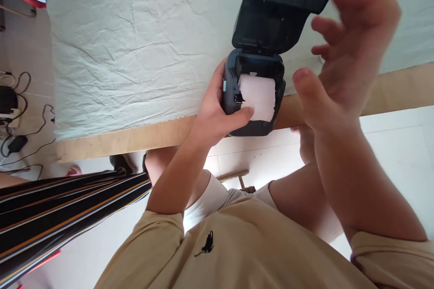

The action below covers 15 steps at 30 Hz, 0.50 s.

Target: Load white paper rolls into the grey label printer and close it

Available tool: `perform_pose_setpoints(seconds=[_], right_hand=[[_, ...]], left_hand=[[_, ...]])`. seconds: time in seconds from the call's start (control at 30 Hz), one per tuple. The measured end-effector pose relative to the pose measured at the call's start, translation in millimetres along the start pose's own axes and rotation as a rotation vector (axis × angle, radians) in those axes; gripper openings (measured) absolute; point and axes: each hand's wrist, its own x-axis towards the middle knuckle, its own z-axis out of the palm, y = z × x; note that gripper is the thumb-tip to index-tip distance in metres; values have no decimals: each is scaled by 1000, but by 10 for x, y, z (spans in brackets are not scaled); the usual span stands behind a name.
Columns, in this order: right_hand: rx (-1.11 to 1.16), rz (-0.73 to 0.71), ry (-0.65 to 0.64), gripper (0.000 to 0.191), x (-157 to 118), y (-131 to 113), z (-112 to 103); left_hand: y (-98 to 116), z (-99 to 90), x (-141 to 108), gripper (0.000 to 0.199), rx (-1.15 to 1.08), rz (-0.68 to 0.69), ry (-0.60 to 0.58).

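A small dark printer [249,128] is held at the table's front edge with its black lid [271,13] swung up and away. Inside its body sits a roll of white paper [262,92]. My left hand [220,113] grips the printer's left side, the thumb resting over the paper roll. To the right, my right hand [349,49] is raised beside the lid with its fingers apart and nothing in them; the index fingertip is close to the lid's corner, and whether they touch is unclear.
A wrinkled pale cloth [135,45] covers the wooden table [125,140]. Black cables and an adapter [17,143] lie on the floor at far left. Striped dark fabric [68,207] is at lower left, near another person's foot [73,170].
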Motion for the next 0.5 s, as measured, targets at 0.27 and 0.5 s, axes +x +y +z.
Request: perform_pose_setpoints(seconds=[0.27,0.5], right_hand=[[263,47,334,50,-115,69,175],[577,75,107,52,-56,204,341]], left_hand=[[-44,-22,-8,82,22,25,11],[3,31,-77,65,-72,-35,15]])
